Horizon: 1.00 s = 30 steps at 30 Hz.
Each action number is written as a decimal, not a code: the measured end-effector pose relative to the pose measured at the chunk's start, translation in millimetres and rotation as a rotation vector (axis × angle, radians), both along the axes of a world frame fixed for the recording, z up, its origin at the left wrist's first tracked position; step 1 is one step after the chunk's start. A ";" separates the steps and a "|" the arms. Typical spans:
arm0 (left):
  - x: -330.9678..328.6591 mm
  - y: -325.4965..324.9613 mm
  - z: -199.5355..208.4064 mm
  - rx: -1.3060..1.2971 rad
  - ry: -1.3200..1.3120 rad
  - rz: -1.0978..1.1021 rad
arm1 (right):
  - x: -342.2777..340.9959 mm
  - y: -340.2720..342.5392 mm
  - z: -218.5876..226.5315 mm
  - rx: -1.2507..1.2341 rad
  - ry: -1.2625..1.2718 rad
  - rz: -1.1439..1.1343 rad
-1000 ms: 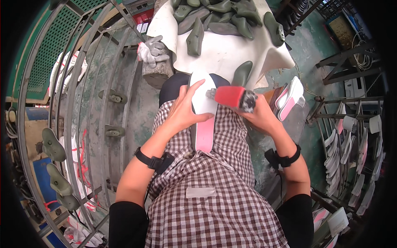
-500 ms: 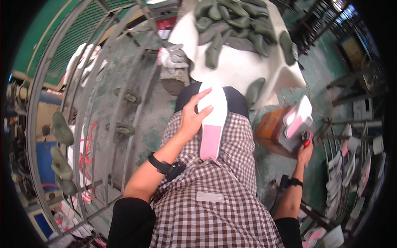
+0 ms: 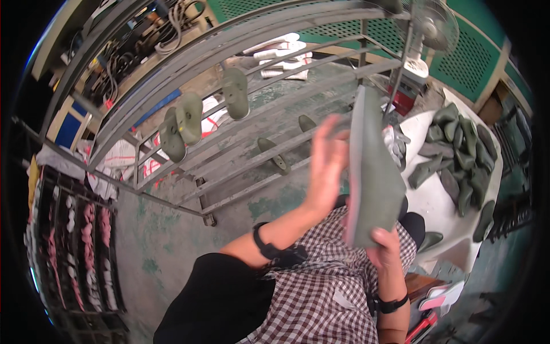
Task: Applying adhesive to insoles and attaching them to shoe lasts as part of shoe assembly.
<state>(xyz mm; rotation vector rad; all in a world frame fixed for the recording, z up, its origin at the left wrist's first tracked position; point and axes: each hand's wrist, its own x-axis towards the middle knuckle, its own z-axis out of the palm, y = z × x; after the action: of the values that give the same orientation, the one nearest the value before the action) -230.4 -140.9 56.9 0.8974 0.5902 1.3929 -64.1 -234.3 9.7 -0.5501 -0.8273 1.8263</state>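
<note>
A dark green shoe last (image 3: 379, 178) is raised upright in front of me, heel end down. Along its left side runs the edge of a white and pink insole (image 3: 357, 155), seen nearly edge-on. My right hand (image 3: 386, 247) grips the last at its lower end, thumb on the green surface. Beside the insole is my left hand (image 3: 325, 172), blurred, its fingers stretched upward; whether they touch the insole I cannot tell. Down at the lower right, a red-handled tool (image 3: 421, 328) lies by white and pink insoles (image 3: 440, 299) on a brown box (image 3: 421, 284).
A grey metal rack (image 3: 240, 192) with several green lasts (image 3: 189, 117) fills the left and middle. More green lasts (image 3: 458, 143) lie heaped on a white-covered surface (image 3: 421, 198) at right. Behind the rack stand a fan (image 3: 429, 28) and white sacks (image 3: 283, 56).
The insole was on my lap under my left hand; now my right hand holds a last with an insole along it. The right hand has let go of the red tool. My view has swung left.
</note>
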 end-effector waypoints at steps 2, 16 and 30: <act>-32.4 -18.3 7.7 0.029 -0.001 0.129 | -34.5 31.8 16.1 0.365 -0.532 -0.333; -291.6 147.6 -19.1 -0.130 0.682 0.755 | 11.1 46.0 44.0 0.724 -1.133 -0.465; -6.0 69.4 -57.6 0.789 1.360 0.458 | 336.7 40.2 -225.7 -0.355 -1.261 -1.096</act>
<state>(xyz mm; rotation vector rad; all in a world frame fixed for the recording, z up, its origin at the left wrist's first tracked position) -236.4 -71.6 -0.7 2.5194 1.3335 1.2424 272.6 -194.1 -216.0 -1.9990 -0.6815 0.4386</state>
